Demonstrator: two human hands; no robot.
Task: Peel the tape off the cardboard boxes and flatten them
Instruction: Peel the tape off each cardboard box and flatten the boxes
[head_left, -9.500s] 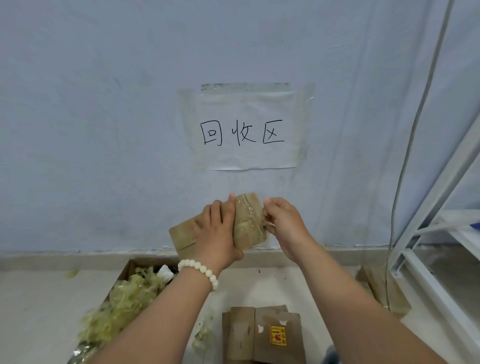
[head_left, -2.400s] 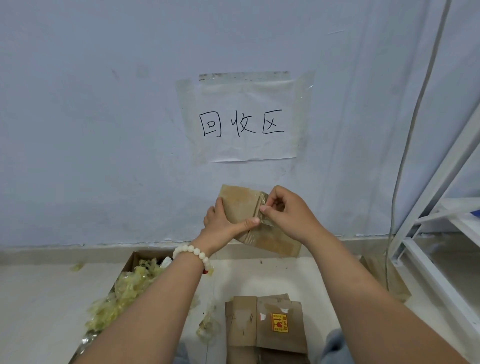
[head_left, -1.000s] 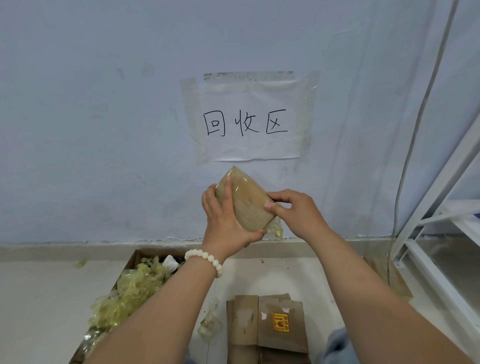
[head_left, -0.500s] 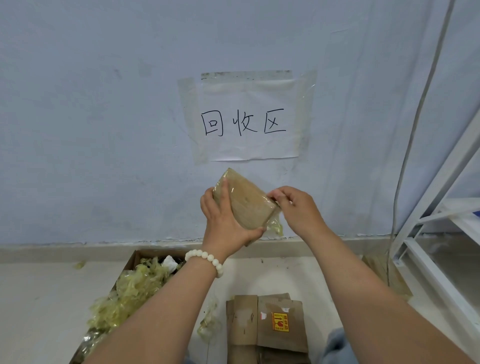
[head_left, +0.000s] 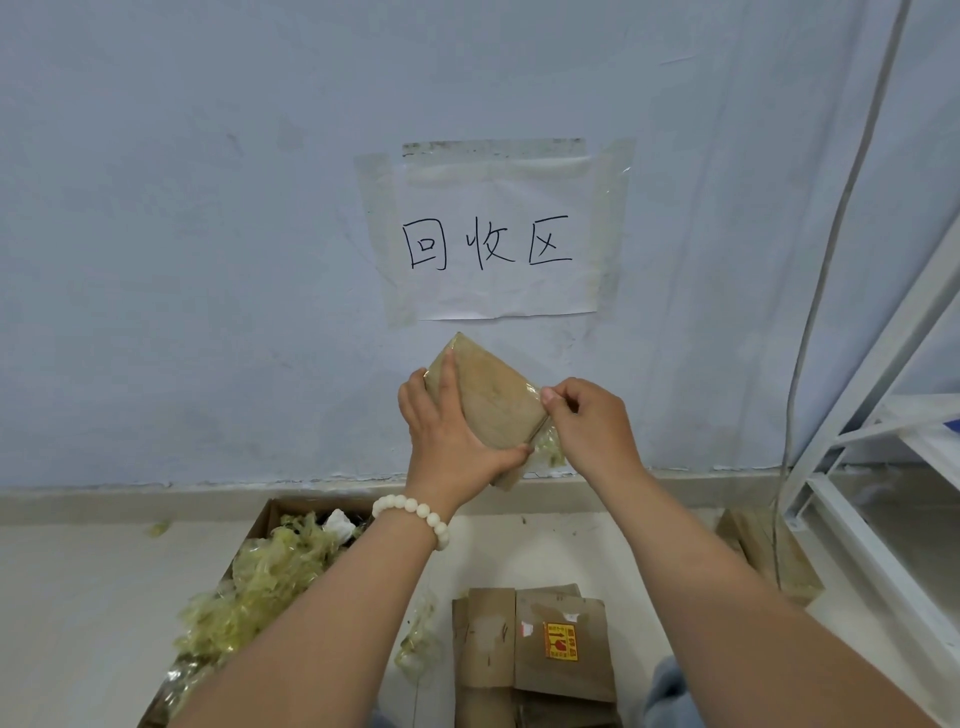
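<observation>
The left hand (head_left: 447, 441) grips the box (head_left: 493, 400), held up before the wall (head_left: 208, 260). The right hand (head_left: 587, 426) has shifted up the box's right edge and now pinches the tape (head_left: 551, 448), whose peeled end dangles crumpled. Glossy tape still covers the box, so peeling looks unfinished.

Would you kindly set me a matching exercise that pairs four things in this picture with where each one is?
Things:
1 paper sign
2 small cardboard box
3 tape scraps
4 flattened cardboard

Places:
A stacked on the floor
B gripped by the left hand
C taped to the wall
D piled in an open carton

Pairs: 1-C, 2-B, 3-D, 4-A.
</observation>
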